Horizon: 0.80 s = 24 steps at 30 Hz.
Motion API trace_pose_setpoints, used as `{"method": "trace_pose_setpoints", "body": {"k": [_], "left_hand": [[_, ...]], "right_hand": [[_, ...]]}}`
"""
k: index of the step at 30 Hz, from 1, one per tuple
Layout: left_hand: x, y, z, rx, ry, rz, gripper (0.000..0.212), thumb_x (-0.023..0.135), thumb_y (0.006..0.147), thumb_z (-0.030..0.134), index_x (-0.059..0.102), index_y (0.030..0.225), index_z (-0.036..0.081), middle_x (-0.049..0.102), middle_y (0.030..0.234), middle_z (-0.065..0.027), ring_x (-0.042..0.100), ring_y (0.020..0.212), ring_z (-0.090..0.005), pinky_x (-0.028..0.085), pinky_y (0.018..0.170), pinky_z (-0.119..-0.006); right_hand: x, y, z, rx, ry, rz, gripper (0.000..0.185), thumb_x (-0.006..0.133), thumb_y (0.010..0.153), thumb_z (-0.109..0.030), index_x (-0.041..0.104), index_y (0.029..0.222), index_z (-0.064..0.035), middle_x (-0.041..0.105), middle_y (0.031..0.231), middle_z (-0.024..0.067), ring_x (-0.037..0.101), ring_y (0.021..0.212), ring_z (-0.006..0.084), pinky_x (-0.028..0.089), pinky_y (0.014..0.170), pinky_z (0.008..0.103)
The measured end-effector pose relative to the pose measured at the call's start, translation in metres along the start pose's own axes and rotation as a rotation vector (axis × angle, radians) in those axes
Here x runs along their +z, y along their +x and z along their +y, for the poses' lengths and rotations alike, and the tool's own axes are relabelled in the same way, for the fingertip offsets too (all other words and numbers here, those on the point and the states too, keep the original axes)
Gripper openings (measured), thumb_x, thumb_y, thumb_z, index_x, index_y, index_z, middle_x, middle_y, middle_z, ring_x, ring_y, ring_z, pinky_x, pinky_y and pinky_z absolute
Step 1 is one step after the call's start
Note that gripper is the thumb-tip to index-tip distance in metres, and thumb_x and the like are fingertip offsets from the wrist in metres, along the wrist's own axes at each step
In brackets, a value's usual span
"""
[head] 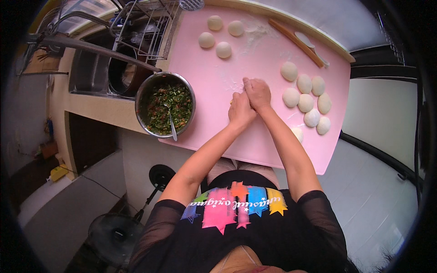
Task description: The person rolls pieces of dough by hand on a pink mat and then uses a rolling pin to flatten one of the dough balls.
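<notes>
My left hand [241, 108] and my right hand [257, 92] press together over the middle of a pink mat [211, 102]; whatever lies between or under them is hidden. Round white dough balls [223, 49] lie in a small group at the mat's far left. Several flattened dough rounds [306, 103] sit close together right of my hands, one of them partly behind my right forearm. To the left, a steel bowl [192, 112] holds a chopped green and red filling [170, 105], with a metal spoon [173, 126] resting in it. White flour [254, 32] is scattered on the mat.
A wooden rolling pin [296, 42] and a white spoon [304, 39] lie at the far right edge of the mat. At the upper left are a wire dish rack [146, 30] and a sink [90, 73]. A fan [116, 235] stands on the floor at lower left.
</notes>
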<state>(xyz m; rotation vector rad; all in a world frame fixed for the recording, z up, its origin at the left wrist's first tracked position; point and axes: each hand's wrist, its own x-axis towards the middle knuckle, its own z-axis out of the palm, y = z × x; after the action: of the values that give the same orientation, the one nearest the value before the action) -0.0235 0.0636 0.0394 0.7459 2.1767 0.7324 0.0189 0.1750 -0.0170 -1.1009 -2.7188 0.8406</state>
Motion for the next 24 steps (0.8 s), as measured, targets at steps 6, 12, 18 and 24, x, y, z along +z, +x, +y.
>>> {"method": "trace_pose_setpoints", "body": {"k": [6, 12, 18, 24], "left_hand": [[0.040, -0.055, -0.055, 0.339, -0.044, 0.219, 0.046, 0.068, 0.076, 0.001, 0.051, 0.119, 0.001, 0.051, 0.112, -0.0234, 0.053, 0.107, -0.0434, 0.047, 0.090, -0.049], [0.011, -0.026, -0.047, 0.176, -0.087, 0.069, 0.052, 0.078, 0.076, 0.016, 0.054, 0.119, 0.000, 0.054, 0.109, -0.0195, 0.060, 0.088, -0.0382, 0.050, 0.081, -0.048], [0.014, -0.010, -0.026, 0.158, 0.014, 0.129, 0.044, 0.074, 0.078, 0.018, 0.053, 0.114, 0.002, 0.054, 0.112, -0.0213, 0.057, 0.102, -0.0410, 0.048, 0.085, -0.050], [0.040, -0.043, -0.064, 0.416, -0.037, 0.213, 0.053, 0.074, 0.074, 0.004, 0.050, 0.122, 0.000, 0.051, 0.113, -0.0201, 0.053, 0.104, -0.0387, 0.047, 0.089, -0.047]], "right_hand": [[0.019, -0.066, -0.018, 0.121, 0.227, 0.471, 0.025, 0.056, 0.098, -0.030, 0.068, 0.102, -0.0078, 0.065, 0.077, 0.0123, 0.062, 0.078, 0.0316, 0.046, 0.074, 0.0441], [0.011, -0.023, -0.003, -0.230, -0.074, 0.354, 0.016, 0.064, 0.094, -0.028, 0.064, 0.093, -0.0121, 0.067, 0.075, 0.0078, 0.063, 0.072, 0.0299, 0.046, 0.072, 0.0429], [0.000, -0.002, -0.004, 0.272, 0.346, 0.147, 0.032, 0.060, 0.097, -0.038, 0.068, 0.096, -0.0069, 0.069, 0.080, 0.0153, 0.066, 0.077, 0.0348, 0.050, 0.073, 0.0466], [0.025, -0.052, 0.008, -0.088, 0.105, 0.576, 0.029, 0.060, 0.097, -0.027, 0.062, 0.118, -0.0070, 0.068, 0.092, 0.0135, 0.064, 0.085, 0.0335, 0.048, 0.078, 0.0452]]}}
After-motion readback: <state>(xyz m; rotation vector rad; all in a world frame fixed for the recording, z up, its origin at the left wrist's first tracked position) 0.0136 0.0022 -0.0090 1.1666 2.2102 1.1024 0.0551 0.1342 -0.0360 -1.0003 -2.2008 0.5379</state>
